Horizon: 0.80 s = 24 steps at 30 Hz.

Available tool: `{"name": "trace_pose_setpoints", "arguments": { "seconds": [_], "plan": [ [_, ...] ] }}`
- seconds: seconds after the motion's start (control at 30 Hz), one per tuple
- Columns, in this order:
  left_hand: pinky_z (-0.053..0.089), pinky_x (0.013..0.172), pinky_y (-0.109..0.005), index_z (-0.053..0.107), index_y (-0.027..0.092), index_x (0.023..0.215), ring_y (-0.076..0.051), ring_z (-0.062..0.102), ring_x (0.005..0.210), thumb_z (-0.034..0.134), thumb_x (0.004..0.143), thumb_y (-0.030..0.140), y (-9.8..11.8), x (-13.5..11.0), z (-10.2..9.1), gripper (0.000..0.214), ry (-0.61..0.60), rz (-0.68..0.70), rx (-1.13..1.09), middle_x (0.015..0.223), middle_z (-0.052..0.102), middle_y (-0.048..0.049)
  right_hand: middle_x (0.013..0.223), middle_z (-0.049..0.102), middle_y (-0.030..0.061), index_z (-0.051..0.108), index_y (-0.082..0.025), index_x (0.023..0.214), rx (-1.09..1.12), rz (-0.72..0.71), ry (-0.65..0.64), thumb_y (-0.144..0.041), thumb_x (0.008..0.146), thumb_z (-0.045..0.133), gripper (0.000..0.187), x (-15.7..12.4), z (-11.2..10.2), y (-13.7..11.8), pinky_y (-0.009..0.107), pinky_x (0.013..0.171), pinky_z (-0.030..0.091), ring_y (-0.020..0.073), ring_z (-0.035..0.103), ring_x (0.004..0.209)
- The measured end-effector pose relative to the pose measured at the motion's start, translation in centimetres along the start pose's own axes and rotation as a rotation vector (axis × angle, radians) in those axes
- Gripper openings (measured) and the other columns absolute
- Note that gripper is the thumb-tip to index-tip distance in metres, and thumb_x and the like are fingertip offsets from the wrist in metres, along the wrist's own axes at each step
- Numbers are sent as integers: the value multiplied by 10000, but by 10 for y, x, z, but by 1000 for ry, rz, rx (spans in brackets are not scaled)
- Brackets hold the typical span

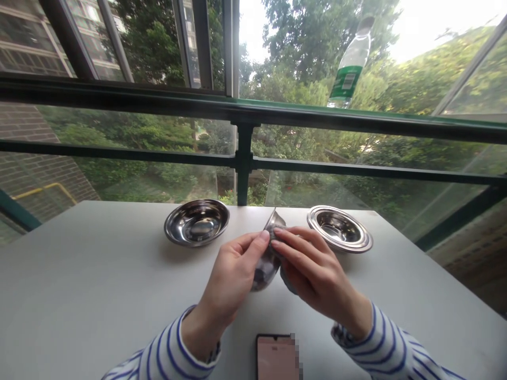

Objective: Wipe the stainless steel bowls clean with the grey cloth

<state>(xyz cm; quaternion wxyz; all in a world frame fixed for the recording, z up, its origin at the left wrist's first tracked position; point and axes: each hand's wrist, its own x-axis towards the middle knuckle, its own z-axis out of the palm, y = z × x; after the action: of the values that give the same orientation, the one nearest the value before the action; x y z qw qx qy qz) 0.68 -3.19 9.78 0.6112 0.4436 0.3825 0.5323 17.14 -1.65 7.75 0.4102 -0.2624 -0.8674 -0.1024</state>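
Between my hands, above the white table, a shiny metal bowl (pixel 264 274) is tipped on its side. My left hand (pixel 233 277) grips its rim, thumb on top. My right hand (pixel 312 266) lies against the bowl's other side, fingers bent around a grey cloth-like piece (pixel 289 281) that is mostly hidden under the palm. One wide steel bowl (pixel 201 227) sits upright beyond my left hand. Past my right hand are steel bowls (pixel 363 244) that look stacked, with a double rim showing.
A phone (pixel 276 359) lies on the white table (pixel 99 295) near its front edge, partly blurred out. Along the far side run dark green railings (pixel 178 154) and glass. A plastic bottle (pixel 348 76) with a green label stands on the top rail.
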Motion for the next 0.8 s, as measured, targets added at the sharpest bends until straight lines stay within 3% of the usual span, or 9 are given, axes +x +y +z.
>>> {"name": "trace_pose_setpoints", "arguments": {
  "seconds": [0.2, 0.3, 0.47, 0.67, 0.8],
  "plan": [
    [451, 603, -178, 698, 172, 916, -88, 544, 643, 579, 803, 364, 0, 0, -1, 253, -36, -51, 1, 815, 666, -43, 1233, 565, 106, 466, -207, 1279, -1, 77, 31, -95, 862, 451, 432, -1, 0, 3, 464, 887, 478, 249, 499, 1109],
    [461, 596, -191, 687, 175, 939, -84, 546, 619, 572, 806, 370, 1, 0, -2, 262, -34, -65, -21, 836, 670, -46, 1238, 565, 102, 470, -199, 1277, -10, 17, 23, -83, 836, 486, 456, -2, 2, 0, 465, 897, 472, 257, 484, 1124],
    [471, 675, -189, 688, 174, 917, -106, 595, 749, 555, 823, 339, 3, 1, -3, 232, -50, -47, -55, 861, 673, -49, 1251, 560, 104, 505, -160, 1241, -61, -63, -24, -97, 806, 536, 440, -3, 4, -9, 461, 889, 471, 273, 466, 1132],
    [457, 579, -175, 685, 166, 917, -126, 594, 757, 565, 805, 412, 0, 1, -4, 295, -54, -33, -26, 868, 668, -64, 1229, 580, 87, 496, -169, 1247, -86, -93, -54, -118, 802, 545, 450, -5, 5, -9, 460, 878, 472, 276, 478, 1125],
    [440, 570, -159, 693, 159, 860, -89, 550, 664, 576, 801, 398, -1, 2, -5, 273, -32, -17, 35, 792, 657, -42, 1233, 570, 101, 457, -186, 1270, -9, 49, 28, -111, 843, 489, 435, -2, 6, 3, 451, 894, 469, 249, 494, 1113]
  ]
}}
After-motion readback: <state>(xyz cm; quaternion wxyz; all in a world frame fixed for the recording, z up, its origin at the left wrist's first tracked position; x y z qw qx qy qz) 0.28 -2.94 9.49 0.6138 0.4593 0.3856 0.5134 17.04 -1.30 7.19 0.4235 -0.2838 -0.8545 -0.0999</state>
